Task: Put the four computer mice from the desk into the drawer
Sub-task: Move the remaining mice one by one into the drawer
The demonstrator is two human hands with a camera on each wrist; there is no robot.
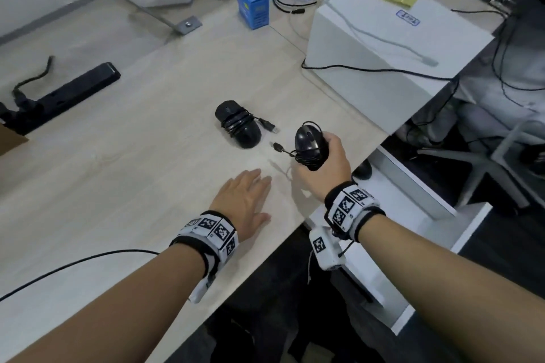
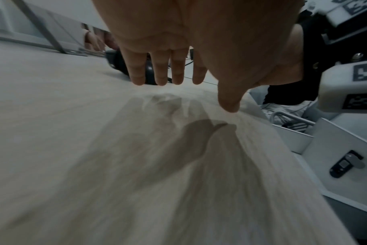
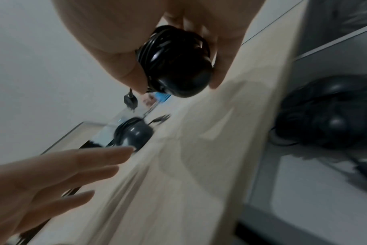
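Observation:
My right hand [image 1: 327,156] grips a black mouse [image 1: 309,144] with its cord wound round it, lifted just above the desk near the right edge; its plug dangles to the left. The right wrist view shows this held mouse [image 3: 178,66] between thumb and fingers. A second black cord-wrapped mouse [image 1: 237,124] lies on the desk further in, also seen as the desk mouse [image 3: 134,134]. My left hand [image 1: 250,194] rests flat on the desk, fingers straight, holding nothing. The white drawer [image 1: 413,186] stands open below the desk edge, with dark mice [image 3: 329,112] lying inside.
A large white box [image 1: 383,38] stands at the back right with a black cable across it. Blue boxes [image 1: 253,7] sit at the far edge, a black power strip [image 1: 67,94] at the left. A chair base [image 1: 486,162] stands beyond the drawer.

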